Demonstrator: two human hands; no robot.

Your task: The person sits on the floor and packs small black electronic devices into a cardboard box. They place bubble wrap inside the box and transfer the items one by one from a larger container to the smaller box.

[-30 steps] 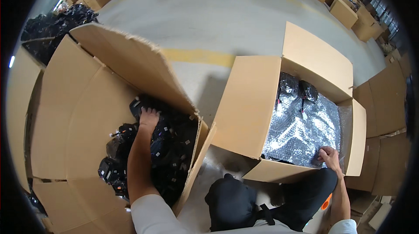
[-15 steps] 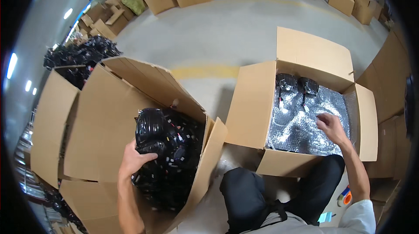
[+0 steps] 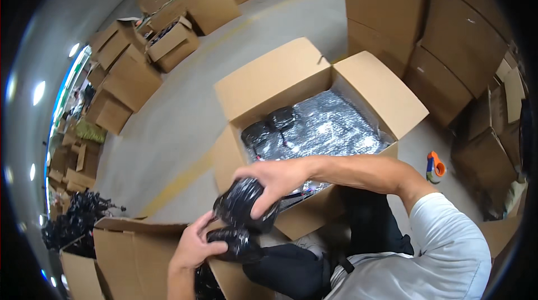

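Observation:
My right hand (image 3: 277, 179) reaches across to the left, its fingers wrapped around a glossy black plastic-wrapped bundle (image 3: 240, 202). Just below, my left hand (image 3: 193, 247) grips a second black wrapped bundle (image 3: 238, 244), thumb on top. The two bundles are close together above the edge of the large left carton (image 3: 143, 258). What is inside the wrapping cannot be made out. To the right stands an open carton (image 3: 297, 90) lined with bubble wrap (image 3: 330, 123). Two similar black bundles (image 3: 256, 132) lie side by side in its far left corner.
An orange tape dispenser (image 3: 435, 166) is on the floor at the right. Tall stacked cartons (image 3: 386, 14) rise at the back right. More cartons (image 3: 210, 3) line the far side. A heap of black wrapped items (image 3: 73, 219) is at the far left.
My view has turned to the right. The left hand has lifted out of the left carton with a bundle. My right hand has come over from the bubble-wrap carton and grasped a bundle.

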